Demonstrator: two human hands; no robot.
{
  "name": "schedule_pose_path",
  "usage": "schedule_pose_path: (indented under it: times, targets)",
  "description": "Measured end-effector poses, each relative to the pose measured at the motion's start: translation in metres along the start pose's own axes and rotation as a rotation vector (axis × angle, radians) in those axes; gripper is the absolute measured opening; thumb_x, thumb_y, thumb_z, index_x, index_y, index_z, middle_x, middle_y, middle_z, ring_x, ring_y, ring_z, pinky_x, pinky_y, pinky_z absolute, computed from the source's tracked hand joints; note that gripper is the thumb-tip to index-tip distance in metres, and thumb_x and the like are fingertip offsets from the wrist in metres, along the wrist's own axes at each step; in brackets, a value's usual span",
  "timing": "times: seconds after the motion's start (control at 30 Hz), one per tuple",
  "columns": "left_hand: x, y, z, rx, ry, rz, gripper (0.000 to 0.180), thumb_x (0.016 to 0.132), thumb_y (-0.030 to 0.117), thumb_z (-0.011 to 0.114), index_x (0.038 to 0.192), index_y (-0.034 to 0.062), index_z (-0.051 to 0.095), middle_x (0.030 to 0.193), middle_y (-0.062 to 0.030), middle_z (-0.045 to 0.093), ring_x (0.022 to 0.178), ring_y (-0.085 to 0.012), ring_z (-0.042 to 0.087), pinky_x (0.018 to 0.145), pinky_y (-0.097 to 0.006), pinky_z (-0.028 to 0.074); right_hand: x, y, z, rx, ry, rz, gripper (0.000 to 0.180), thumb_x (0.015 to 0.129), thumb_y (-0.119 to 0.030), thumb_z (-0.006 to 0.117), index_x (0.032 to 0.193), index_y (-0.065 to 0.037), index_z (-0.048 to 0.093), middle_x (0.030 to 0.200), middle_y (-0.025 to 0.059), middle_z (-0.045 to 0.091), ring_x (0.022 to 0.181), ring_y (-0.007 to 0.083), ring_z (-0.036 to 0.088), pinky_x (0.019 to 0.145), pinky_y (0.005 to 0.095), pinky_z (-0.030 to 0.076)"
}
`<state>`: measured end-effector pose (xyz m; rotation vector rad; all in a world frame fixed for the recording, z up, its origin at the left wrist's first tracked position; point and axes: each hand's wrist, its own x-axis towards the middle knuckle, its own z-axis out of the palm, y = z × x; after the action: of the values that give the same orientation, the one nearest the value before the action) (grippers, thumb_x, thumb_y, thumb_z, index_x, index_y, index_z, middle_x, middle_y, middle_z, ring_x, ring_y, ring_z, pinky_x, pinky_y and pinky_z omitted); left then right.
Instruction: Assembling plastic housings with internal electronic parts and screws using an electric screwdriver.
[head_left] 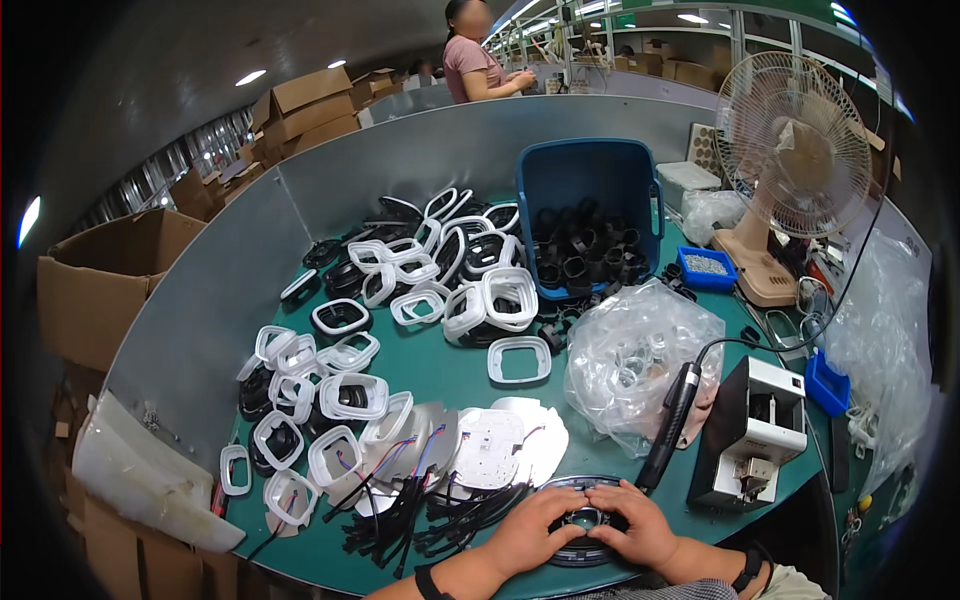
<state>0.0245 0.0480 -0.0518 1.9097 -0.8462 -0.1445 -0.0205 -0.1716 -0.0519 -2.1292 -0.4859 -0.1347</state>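
At the front edge of the table lies a round dark part (582, 556) with a ring-shaped rim and a small glassy centre. My left hand (532, 527) curls over its left side, and my right hand (640, 527) does the same on the right. Thumbs and fingertips of both hands meet around the glassy centre. The palms hide much of the part. Just left of my left hand are bundled black cables (405, 520) and a white square panel (488, 448). Beyond my right hand, a black corded electric screwdriver (670, 425) leans upright.
White frames (519, 360) and dark rings pile up at left and centre. A blue bin (590, 165) holds black rings. Rightward are a clear bag (640, 350), screw feeder (750, 430), blue screw tray (708, 283) and fan (795, 150). A grey wall (390, 145) curves behind; a person (475, 70) stands beyond.
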Motion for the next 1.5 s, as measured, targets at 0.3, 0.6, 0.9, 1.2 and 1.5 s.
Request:
schedule_pose_path:
  times: [0.3, 0.6, 0.9, 1.2, 1.5]
  targets:
    - [0.000, 0.000, 0.002, 0.027, 0.007, 0.032, 0.041, 0.083, 0.015, 0.072, 0.121, 0.0047, 0.061, 0.123, -0.0157, 0.061, 0.116, -0.0329, 0.056, 0.101, -0.041, 0.044, -0.001, -0.001, -0.001, -0.014, 0.006, 0.011, 0.043, 0.080, -0.026, 0.077, 0.116, -0.008, 0.061, 0.128, 0.0094, 0.062, 0.124, 0.0295, 0.055, 0.110, 0.0524, 0.034]
    - [-0.004, 0.004, 0.004, 0.087, 0.000, 0.027, 0.041, 0.084, 0.018, 0.071, 0.121, 0.0050, 0.060, 0.124, -0.0164, 0.060, 0.117, -0.0334, 0.055, 0.102, -0.042, 0.042, -0.009, 0.004, 0.004, 0.016, 0.023, 0.016, 0.046, 0.079, -0.023, 0.079, 0.119, -0.009, 0.060, 0.127, 0.0103, 0.062, 0.123, 0.0293, 0.056, 0.112, 0.0543, 0.030]
    - [-0.006, 0.019, 0.002, 0.169, 0.007, 0.033, 0.043, 0.084, 0.021, 0.070, 0.123, 0.0047, 0.059, 0.125, -0.0164, 0.059, 0.119, -0.0333, 0.055, 0.103, -0.042, 0.042, -0.010, 0.007, 0.006, -0.011, 0.044, 0.005, 0.046, 0.081, -0.026, 0.077, 0.120, -0.009, 0.060, 0.125, 0.0076, 0.063, 0.120, 0.0278, 0.057, 0.113, 0.0524, 0.031]
    - [-0.007, 0.010, 0.013, 0.150, 0.102, -0.004, 0.036, 0.084, 0.017, 0.070, 0.116, 0.0045, 0.062, 0.118, -0.0130, 0.063, 0.113, -0.0311, 0.058, 0.100, -0.039, 0.044, -0.011, 0.007, 0.007, 0.000, 0.045, 0.005, 0.045, 0.085, -0.027, 0.072, 0.125, -0.014, 0.057, 0.121, 0.0083, 0.063, 0.117, 0.0290, 0.057, 0.114, 0.0491, 0.029]
    - [-0.007, 0.009, 0.017, 0.181, 0.155, 0.042, 0.034, 0.084, 0.018, 0.071, 0.113, 0.0032, 0.063, 0.113, -0.0158, 0.064, 0.108, -0.0344, 0.060, 0.095, -0.041, 0.046, -0.012, 0.013, 0.014, -0.006, 0.112, -0.049, 0.039, 0.084, -0.027, 0.073, 0.119, -0.013, 0.061, 0.117, 0.0070, 0.065, 0.112, 0.0288, 0.060, 0.112, 0.0490, 0.032]
